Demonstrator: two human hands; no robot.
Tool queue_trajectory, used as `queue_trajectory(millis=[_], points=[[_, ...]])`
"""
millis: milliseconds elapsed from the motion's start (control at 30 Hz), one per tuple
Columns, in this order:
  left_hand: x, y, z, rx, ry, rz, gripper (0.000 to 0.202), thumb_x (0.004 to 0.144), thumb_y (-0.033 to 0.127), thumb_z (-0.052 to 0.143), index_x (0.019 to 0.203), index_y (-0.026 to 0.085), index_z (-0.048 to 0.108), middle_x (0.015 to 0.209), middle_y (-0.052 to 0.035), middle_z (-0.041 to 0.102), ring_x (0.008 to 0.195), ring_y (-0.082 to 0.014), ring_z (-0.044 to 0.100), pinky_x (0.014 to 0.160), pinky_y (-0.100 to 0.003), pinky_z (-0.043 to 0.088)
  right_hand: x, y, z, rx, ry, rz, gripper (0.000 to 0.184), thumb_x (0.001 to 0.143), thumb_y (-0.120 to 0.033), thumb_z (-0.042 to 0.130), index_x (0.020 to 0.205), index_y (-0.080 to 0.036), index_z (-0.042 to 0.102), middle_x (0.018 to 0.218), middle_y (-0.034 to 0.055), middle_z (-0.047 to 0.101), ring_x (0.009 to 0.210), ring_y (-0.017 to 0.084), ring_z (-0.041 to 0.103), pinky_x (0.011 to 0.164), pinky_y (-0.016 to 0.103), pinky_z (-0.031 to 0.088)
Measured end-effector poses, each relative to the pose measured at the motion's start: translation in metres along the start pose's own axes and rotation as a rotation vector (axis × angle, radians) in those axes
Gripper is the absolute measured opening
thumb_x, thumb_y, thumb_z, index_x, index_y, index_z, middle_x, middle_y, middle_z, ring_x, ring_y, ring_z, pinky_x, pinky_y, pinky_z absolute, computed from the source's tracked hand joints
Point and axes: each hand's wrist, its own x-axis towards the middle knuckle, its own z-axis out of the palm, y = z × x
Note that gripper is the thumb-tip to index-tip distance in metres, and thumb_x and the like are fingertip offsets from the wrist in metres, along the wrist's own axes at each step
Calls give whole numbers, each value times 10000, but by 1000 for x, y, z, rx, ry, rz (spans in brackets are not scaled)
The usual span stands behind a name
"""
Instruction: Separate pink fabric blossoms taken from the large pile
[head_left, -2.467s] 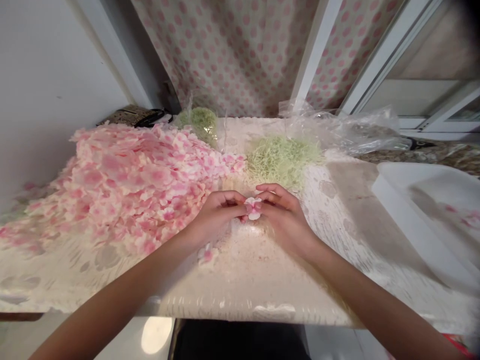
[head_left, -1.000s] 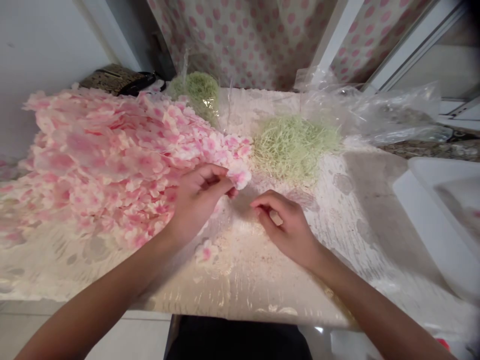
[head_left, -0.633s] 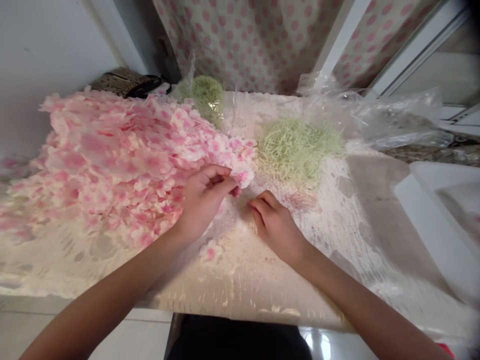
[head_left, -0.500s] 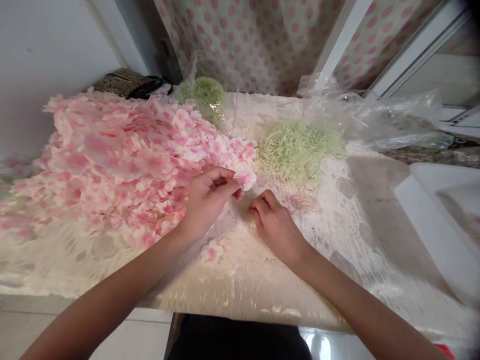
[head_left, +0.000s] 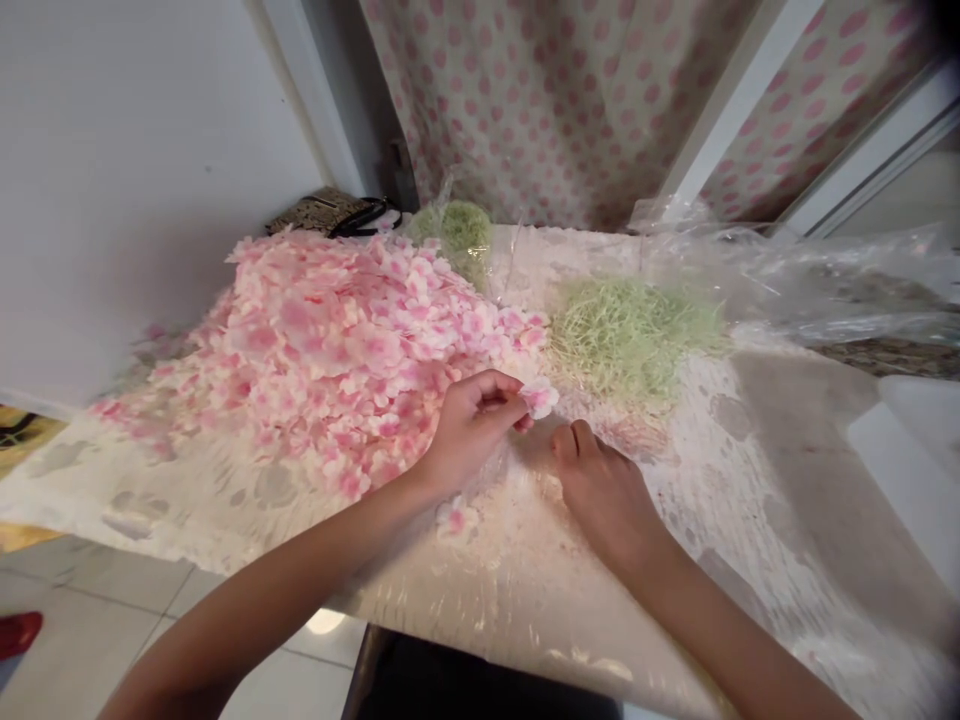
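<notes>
Between the thumb and fingers of my left hand (head_left: 484, 420) is a pink-and-white artificial flower (head_left: 540, 398), held just above the table. My right hand (head_left: 604, 485) is a short way to the right, its fingers curled down at the tabletop; whatever they may pinch is hidden from me. A large heap of pink artificial blossoms (head_left: 330, 350) spreads left of and behind my left hand. One loose blossom (head_left: 457, 521) lies on the table below my left wrist. Beyond my right hand lies a tangle of pale green strands (head_left: 630, 335), with reddish bits at its near edge.
A clear bag with green stuff (head_left: 466, 240) stands behind the heap, beside a patterned purse (head_left: 319, 212). Crumpled clear plastic (head_left: 810, 280) lies at the back right. A white tub (head_left: 911, 470) sits on the right. The cloth-covered table (head_left: 525, 610) meets a wall at the left.
The camera view has shifted, so everything appears lower and most things further right. My left hand still holds the flower, and my right hand keeps its place near it with fingers curled.
</notes>
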Motion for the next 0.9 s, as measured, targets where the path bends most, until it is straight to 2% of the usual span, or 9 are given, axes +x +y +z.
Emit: queue_trajectory(millis=[100, 167, 267, 333, 433, 533, 633, 733, 900], points=[[-1, -1, 1, -2, -13, 1, 53, 725, 128, 617, 704, 146, 571, 581, 36, 585, 549, -82, 565, 574, -214, 449, -3, 5, 5, 44, 37, -21, 232, 777, 45, 389, 767, -113, 558, 710, 99, 574, 530, 190, 571, 432, 283, 305], [-1, -1, 2, 8, -27, 0, 61, 732, 130, 613, 692, 143, 569, 579, 32, 590, 549, -81, 563, 574, -209, 450, -3, 10, 8, 182, 45, -28, 234, 790, 28, 363, 802, -118, 545, 726, 99, 581, 545, 192, 569, 438, 284, 323], [-2, -1, 2, 48, -37, 17, 70, 745, 128, 606, 683, 136, 576, 579, 27, 597, 560, -79, 561, 582, -200, 450, -3, 20, 7, 587, 55, 17, 214, 861, -54, 343, 943, -138, 521, 767, 73, 595, 604, 175, 576, 504, 280, 399], [-2, 0, 2, 80, -33, 29, 64, 749, 123, 604, 689, 133, 585, 582, 27, 600, 565, -76, 561, 584, -192, 448, -1, 26, 4, 894, 36, 88, 199, 898, -122, 340, 981, -163, 517, 697, 26, 571, 598, 151, 561, 549, 274, 431], [-2, 0, 2, 109, -26, 24, 50, 743, 122, 614, 700, 133, 589, 585, 31, 602, 567, -77, 572, 578, -184, 447, 3, 31, -1, 1287, -31, 176, 161, 910, -189, 376, 918, -182, 537, 613, -17, 541, 559, 126, 548, 571, 269, 454], [-3, -1, 2, 132, -35, 14, 36, 748, 134, 619, 722, 137, 594, 594, 31, 612, 574, -78, 583, 578, -180, 449, 5, 35, -5, 1534, -62, 219, 108, 893, -228, 459, 865, -187, 555, 617, -29, 566, 514, 102, 539, 530, 253, 449], [-3, 0, 3, 160, -58, 9, 52, 761, 158, 620, 718, 135, 600, 600, 29, 610, 574, -74, 579, 577, -177, 449, 5, 37, -11, 1615, -1, 238, 68, 858, -232, 544, 854, -187, 595, 664, -18, 619, 534, 97, 563, 529, 247, 465], [-4, 2, 5, 167, -85, -18, 81, 756, 158, 626, 688, 128, 594, 583, 32, 593, 553, -69, 559, 564, -174, 447, 4, 39, -18, 1618, 82, 243, 79, 838, -211, 584, 906, -201, 625, 766, 9, 691, 639, 124, 640, 636, 283, 520], [-6, 5, 7, 173, -130, -70, 72, 745, 111, 617, 680, 118, 588, 570, 31, 592, 552, -64, 550, 559, -164, 442, -1, 40, -23, 1381, 291, 181, 83, 825, -166, 614, 845, -233, 659, 795, -4, 679, 731, 130, 650, 702, 284, 509]])
